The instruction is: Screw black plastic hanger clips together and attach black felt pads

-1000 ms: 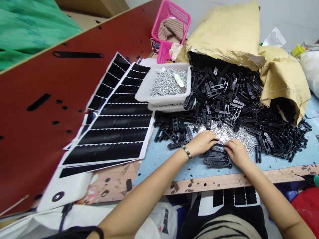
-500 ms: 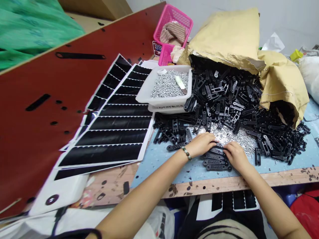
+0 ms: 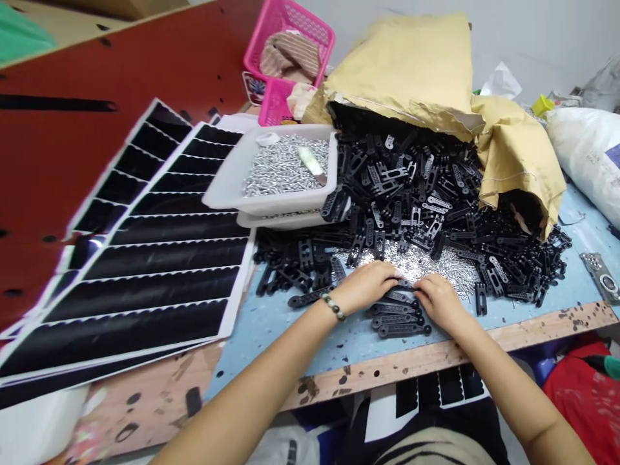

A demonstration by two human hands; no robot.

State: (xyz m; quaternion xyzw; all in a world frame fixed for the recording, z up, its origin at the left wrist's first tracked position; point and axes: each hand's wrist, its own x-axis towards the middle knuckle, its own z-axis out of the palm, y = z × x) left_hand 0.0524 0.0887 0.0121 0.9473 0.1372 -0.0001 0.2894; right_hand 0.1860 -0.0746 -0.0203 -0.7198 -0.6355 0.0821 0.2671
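Observation:
Both of my hands meet over a black plastic link piece at the front of the pile. My left hand, with a beaded bracelet on the wrist, pinches its left end. At its right end, the fingers of my right hand are closed on the same piece. Just below lie several black link pieces in a stacked row, each with a round knob at the right. Behind my fingers spreads a heap of small silver screws, and beyond it a large heap of loose black plastic parts.
A white tub of silver screws holds a pale-handled tool. Left of it lie sheets of black strips. Torn brown paper sacks and a pink basket stand behind. A wooden edge runs along the front.
The view has swung to the right, so everything sits further left in the picture. Both hands remain at the same spot, still on the black link piece.

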